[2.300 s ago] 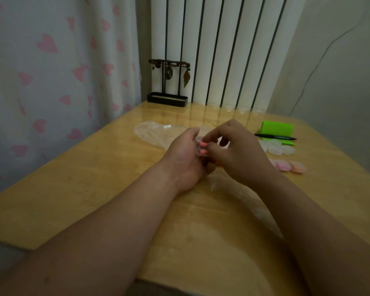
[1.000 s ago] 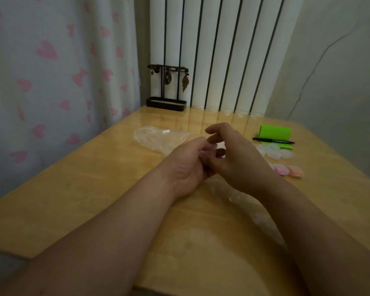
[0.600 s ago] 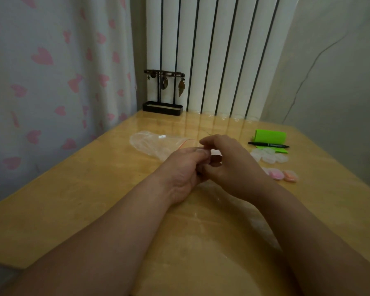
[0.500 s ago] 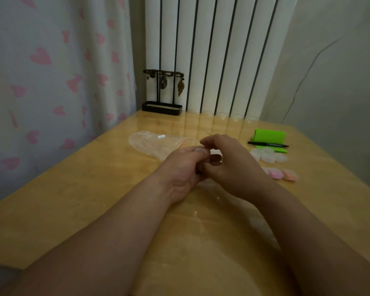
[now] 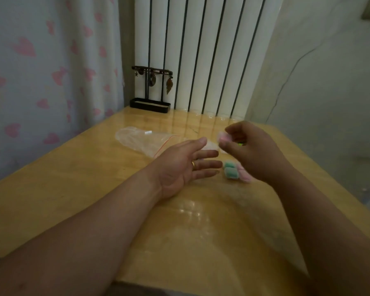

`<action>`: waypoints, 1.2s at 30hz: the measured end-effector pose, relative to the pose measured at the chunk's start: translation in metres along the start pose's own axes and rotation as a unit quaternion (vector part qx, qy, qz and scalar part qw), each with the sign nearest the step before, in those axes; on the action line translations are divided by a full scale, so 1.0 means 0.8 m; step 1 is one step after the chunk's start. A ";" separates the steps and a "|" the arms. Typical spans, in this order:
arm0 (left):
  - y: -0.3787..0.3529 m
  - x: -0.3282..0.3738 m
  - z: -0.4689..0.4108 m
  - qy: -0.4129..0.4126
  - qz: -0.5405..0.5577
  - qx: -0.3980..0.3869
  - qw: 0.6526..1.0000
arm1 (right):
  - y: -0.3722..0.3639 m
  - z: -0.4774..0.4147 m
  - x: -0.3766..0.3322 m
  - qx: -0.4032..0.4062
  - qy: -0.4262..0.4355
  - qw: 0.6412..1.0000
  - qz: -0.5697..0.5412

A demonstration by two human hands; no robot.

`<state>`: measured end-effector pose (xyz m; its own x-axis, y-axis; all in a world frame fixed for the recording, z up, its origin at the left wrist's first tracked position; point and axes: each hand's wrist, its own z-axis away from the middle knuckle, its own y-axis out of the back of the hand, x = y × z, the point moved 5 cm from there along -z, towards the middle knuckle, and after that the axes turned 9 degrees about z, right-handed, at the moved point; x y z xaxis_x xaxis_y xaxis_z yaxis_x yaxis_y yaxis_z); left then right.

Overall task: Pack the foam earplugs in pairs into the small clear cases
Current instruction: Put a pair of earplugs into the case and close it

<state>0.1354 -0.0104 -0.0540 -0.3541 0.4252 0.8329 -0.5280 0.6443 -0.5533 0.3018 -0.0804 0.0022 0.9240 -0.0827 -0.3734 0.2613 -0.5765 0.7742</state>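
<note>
Since the hands parted, the left hand [image 5: 186,165] spreads empty while the right hand [image 5: 251,153] pinches a pink-filled case [image 5: 224,137], apparently packed.

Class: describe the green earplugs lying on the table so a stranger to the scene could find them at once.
Take the wooden table, then the gap between the left hand and right hand. There, flat on the wood, lie the green earplugs, unlike the pink piece beside them.
</note>
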 end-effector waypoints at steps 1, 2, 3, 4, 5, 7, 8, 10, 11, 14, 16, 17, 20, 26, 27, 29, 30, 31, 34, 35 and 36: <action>-0.002 0.000 0.001 0.000 -0.014 0.004 1.000 | 0.011 0.004 0.016 0.005 -0.012 1.000 0.013; -0.003 0.000 0.001 -0.004 -0.034 0.009 0.999 | 0.021 0.012 0.034 0.010 -0.030 0.999 0.020; -0.003 0.001 0.002 -0.009 -0.053 0.015 0.998 | 0.027 0.022 0.054 0.015 -0.053 0.998 0.026; -0.004 0.001 0.002 -0.015 -0.065 0.022 0.998 | 0.032 0.036 0.073 0.017 -0.076 0.996 0.032; -0.003 0.001 0.002 -0.023 -0.070 0.030 0.997 | 0.033 0.049 0.090 0.014 -0.096 0.995 0.035; -0.002 0.003 0.002 -0.040 -0.071 0.043 0.996 | 0.031 0.070 0.112 -0.003 -0.131 0.991 0.033; 0.000 0.004 0.002 -0.046 -0.069 0.047 0.995 | 0.027 0.074 0.117 -0.012 -0.142 0.989 0.036; 0.002 0.004 0.001 -0.048 -0.069 0.051 0.995 | 0.024 0.077 0.120 -0.025 -0.144 0.988 0.053; 0.003 0.004 0.002 -0.048 -0.069 0.051 0.995 | 0.021 0.076 0.121 -0.033 -0.143 0.987 0.062; 0.004 0.004 0.003 -0.048 -0.062 0.051 0.996 | 0.020 0.077 0.124 -0.061 -0.143 0.983 0.102; 0.005 0.004 0.003 -0.049 -0.060 0.053 0.996 | 0.021 0.078 0.129 -0.073 -0.142 0.980 0.117; 0.005 0.004 0.003 -0.050 -0.059 0.054 0.996 | 0.020 0.077 0.131 -0.080 -0.144 0.980 0.115; 0.003 0.005 0.002 -0.051 -0.060 0.054 0.995 | 0.018 0.077 0.131 -0.090 -0.144 0.980 0.104; -0.001 0.003 -0.003 -0.061 -0.077 0.050 0.994 | 0.019 0.076 0.130 -0.048 -0.149 0.986 0.064; -0.001 0.004 -0.005 -0.073 -0.088 0.053 0.992 | 0.021 0.075 0.130 -0.025 -0.150 0.987 0.054; -0.001 0.005 -0.007 -0.101 -0.121 0.062 0.985 | 0.023 0.073 0.126 0.020 -0.153 0.987 0.037; 0.000 0.006 -0.008 -0.114 -0.139 0.068 0.981 | 0.023 0.071 0.123 0.036 -0.156 0.987 0.026; 0.000 0.005 -0.008 -0.122 -0.152 0.076 0.978 | 0.022 0.067 0.120 0.046 -0.159 0.986 0.016; -0.002 0.008 -0.013 -0.124 -0.152 0.109 0.974 | 0.016 0.040 0.107 0.032 -0.144 0.988 0.034; -0.004 0.013 -0.018 -0.126 -0.146 0.118 0.974 | 0.012 0.027 0.101 0.019 -0.134 0.990 0.049; -0.007 0.019 -0.022 -0.129 -0.144 0.124 0.973 | 0.006 0.012 0.097 0.006 -0.124 0.990 0.067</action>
<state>0.1470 0.0036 -0.0384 -0.3285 0.0548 0.9429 -0.7929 0.5266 -0.3068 0.3720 -0.0975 -0.0275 0.8532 -0.3549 -0.3821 0.1353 -0.5569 0.8195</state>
